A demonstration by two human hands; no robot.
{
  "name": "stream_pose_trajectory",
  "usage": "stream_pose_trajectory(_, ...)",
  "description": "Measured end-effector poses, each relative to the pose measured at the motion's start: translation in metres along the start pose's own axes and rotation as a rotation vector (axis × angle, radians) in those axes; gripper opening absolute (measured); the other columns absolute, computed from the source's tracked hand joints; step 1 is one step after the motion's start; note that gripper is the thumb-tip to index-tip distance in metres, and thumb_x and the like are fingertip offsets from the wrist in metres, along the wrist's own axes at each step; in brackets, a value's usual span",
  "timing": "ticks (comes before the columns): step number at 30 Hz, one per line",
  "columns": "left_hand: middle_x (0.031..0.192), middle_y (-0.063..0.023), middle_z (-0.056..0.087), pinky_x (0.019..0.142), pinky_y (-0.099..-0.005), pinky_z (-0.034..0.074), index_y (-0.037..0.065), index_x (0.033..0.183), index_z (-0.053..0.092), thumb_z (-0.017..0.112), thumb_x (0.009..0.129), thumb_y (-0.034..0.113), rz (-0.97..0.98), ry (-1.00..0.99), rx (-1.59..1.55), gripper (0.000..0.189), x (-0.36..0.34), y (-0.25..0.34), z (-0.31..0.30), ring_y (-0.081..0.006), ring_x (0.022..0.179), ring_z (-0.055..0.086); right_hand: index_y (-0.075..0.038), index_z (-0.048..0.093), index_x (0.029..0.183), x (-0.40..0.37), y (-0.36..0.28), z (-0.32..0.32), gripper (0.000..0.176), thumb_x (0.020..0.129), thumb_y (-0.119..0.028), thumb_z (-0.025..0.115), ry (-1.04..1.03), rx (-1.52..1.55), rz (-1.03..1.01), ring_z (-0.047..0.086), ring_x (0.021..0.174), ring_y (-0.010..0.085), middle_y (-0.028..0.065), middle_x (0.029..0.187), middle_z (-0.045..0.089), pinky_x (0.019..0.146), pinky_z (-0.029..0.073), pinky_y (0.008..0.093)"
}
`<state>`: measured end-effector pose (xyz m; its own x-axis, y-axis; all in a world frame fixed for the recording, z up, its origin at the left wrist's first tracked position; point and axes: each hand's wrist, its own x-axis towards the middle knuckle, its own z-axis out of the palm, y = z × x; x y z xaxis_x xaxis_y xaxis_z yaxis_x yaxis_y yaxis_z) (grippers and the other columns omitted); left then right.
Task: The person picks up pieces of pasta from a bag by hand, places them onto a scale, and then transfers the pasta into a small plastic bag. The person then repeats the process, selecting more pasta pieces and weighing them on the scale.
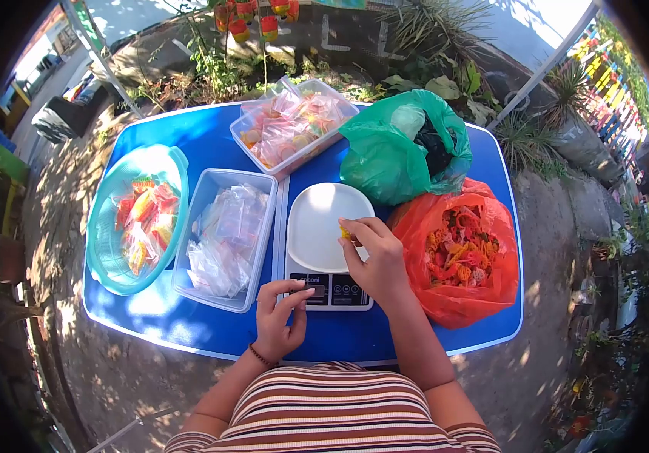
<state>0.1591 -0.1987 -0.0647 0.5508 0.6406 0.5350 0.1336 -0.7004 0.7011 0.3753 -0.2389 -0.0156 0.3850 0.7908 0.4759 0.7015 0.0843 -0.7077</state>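
Observation:
A digital kitchen scale [351, 297] with a white weighing plate [317, 226] stands in front of me on the blue table. Over the plate's right side, my right hand [376, 257] pinches a small yellow piece [345, 232] whose kind I cannot make out. My left hand [282, 321] is at the scale's front left corner, fingers apart and holding nothing, with fingertips over the display. Just right of my right hand is a red plastic bag [445, 306], open at the top, full of small orange, red and yellow pieces [462, 249].
Left of the scale, a plastic tub [241, 302] holds see-through bags [222, 234]. A teal basin [104, 264] contains filled packets [147, 219]. Behind stands another tub [294, 162] of filled packets. A green plastic bag [385, 166] sits at the back right of the blue table [166, 325].

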Motion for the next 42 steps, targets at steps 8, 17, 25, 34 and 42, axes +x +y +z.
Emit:
stream_pose_trajectory(8,0.108,-0.0024,0.063,0.088,-0.0368,0.045,0.017,0.118,0.073,0.076,0.082,0.010,0.188,-0.231,0.264,0.036,0.004,0.010,-0.001,-0.0213,0.100,0.060,0.000,0.073,0.115,0.006,-0.008,0.003,0.031,0.085,0.006,0.070,0.002,0.092,0.072,0.071,0.081,0.0166,0.0112,0.100,0.070,0.063,0.058,0.0279)
stream_pose_trajectory(17,0.090,-0.0008,0.052,0.079,-0.0363,0.040,0.013,0.126,0.071,0.079,0.084,0.042,0.190,-0.315,0.414,0.051,0.001,0.014,0.025,-0.0185,0.085,0.050,-0.001,0.072,0.115,-0.012,-0.014,-0.021,0.031,0.085,0.005,0.071,0.019,0.114,0.145,0.072,0.081,0.0177,0.0116,0.100,0.070,0.066,0.060,0.0281)
stream_pose_trajectory(25,0.085,-0.0023,0.054,0.076,-0.0371,0.037,0.009,0.130,0.069,0.081,0.082,0.048,0.159,-0.353,0.476,0.062,-0.007,0.016,0.031,-0.0201,0.079,0.049,0.001,0.074,0.114,-0.013,-0.015,-0.020,0.031,0.084,0.007,0.073,0.023,0.177,0.143,0.070,0.081,0.0130,0.0108,0.100,0.070,0.066,0.056,0.0240)
stream_pose_trajectory(34,0.081,-0.0018,0.056,0.074,-0.0367,0.037,0.007,0.136,0.065,0.079,0.083,0.050,0.191,-0.411,0.472,0.069,-0.006,0.019,0.035,-0.0190,0.077,0.051,0.001,0.073,0.114,-0.018,-0.013,-0.025,0.030,0.084,0.007,0.073,0.028,0.177,0.155,0.070,0.081,0.0137,0.0106,0.099,0.070,0.068,0.057,0.0249)
stream_pose_trajectory(42,0.062,-0.0076,0.065,0.057,-0.0330,0.046,-0.002,0.136,0.063,0.080,0.082,0.054,0.067,-0.501,0.409,0.079,-0.003,0.032,0.041,-0.0210,0.060,0.061,0.001,0.073,0.115,-0.020,-0.014,-0.028,0.030,0.085,0.006,0.072,0.024,0.194,0.171,0.069,0.082,0.0130,0.0099,0.099,0.070,0.069,0.057,0.0245)
